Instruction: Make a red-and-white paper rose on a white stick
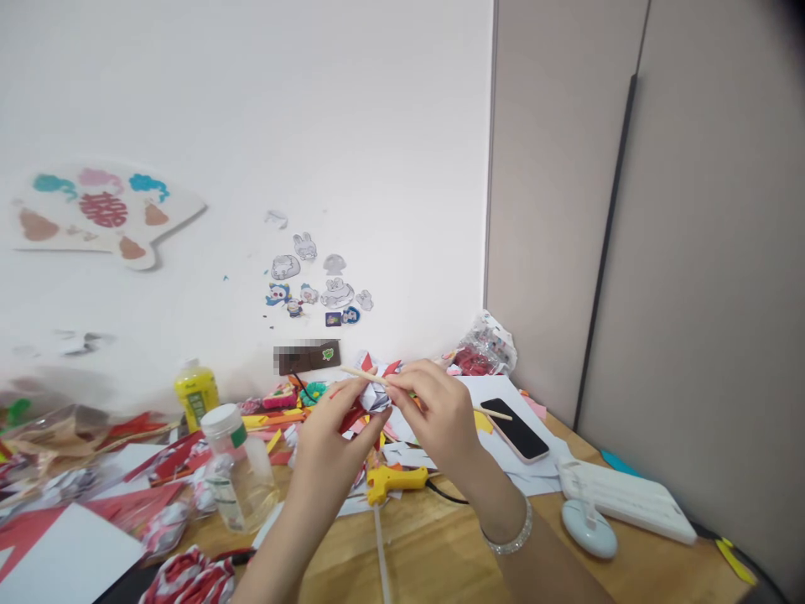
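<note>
Raised over the table, my left hand (333,428) is closed around a small crumpled or folded piece of white and red paper (376,398). My right hand (440,411) pinches a thin pale wooden stick (360,374) between thumb and fingers. One end of the stick lies across the top of the paper piece, and the other juts out behind my right hand. Fingers partly hide the paper, so its exact shape is unclear. Below the hands a yellow hot glue gun (397,480) rests on the table, with a translucent glue stick (381,549) extending from it toward me.
A clear jar (236,478) and a yellow bottle (196,394) stand left among paper scraps. Red-and-white twisted cord (189,577) lies in front. At right are a phone (516,429), a white keyboard (629,499) and a mouse (589,528). A wall and grey cabinet (566,193) border the table.
</note>
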`<action>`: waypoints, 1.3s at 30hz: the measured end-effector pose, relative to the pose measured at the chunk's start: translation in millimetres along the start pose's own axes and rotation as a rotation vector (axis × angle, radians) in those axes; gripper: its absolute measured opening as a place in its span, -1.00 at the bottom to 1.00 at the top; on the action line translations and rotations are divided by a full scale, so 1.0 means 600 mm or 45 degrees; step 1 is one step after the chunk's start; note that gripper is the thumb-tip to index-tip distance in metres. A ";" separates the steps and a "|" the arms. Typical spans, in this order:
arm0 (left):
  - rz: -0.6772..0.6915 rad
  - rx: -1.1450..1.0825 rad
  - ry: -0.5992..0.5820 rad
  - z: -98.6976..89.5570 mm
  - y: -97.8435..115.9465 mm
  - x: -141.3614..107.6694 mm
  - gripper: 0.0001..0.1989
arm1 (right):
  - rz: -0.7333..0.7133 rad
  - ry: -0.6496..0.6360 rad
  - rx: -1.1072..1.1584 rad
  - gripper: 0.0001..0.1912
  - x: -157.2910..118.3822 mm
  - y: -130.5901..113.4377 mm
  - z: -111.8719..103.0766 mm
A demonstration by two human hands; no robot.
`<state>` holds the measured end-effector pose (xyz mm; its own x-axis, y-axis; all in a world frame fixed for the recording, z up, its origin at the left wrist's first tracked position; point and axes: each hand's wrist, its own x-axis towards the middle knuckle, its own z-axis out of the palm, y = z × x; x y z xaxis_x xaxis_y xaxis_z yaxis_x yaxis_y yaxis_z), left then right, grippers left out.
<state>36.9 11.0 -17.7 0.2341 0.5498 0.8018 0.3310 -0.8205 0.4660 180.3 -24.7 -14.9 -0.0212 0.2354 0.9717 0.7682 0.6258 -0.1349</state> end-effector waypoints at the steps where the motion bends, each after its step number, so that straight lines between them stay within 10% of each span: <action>1: 0.020 0.016 0.006 0.000 0.000 0.000 -0.77 | 0.011 -0.009 0.011 -0.83 0.000 0.000 -0.002; 15: 0.107 0.048 -0.029 -0.005 0.004 0.002 -0.79 | 0.517 -0.181 0.538 -0.86 0.009 0.001 -0.010; 26: -0.082 -0.149 0.142 0.001 0.001 -0.007 -0.16 | 0.188 -0.018 0.198 -0.90 0.005 -0.007 -0.007; 39: -0.035 -0.149 0.131 0.003 0.001 -0.011 -0.21 | -0.021 0.053 -0.121 -0.80 0.003 -0.014 0.002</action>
<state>36.9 7.1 -23.6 0.1291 0.5586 0.8193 0.2258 -0.8211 0.5242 173.4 -28.7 -12.4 -0.0091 0.1936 0.9810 0.8254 0.5552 -0.1019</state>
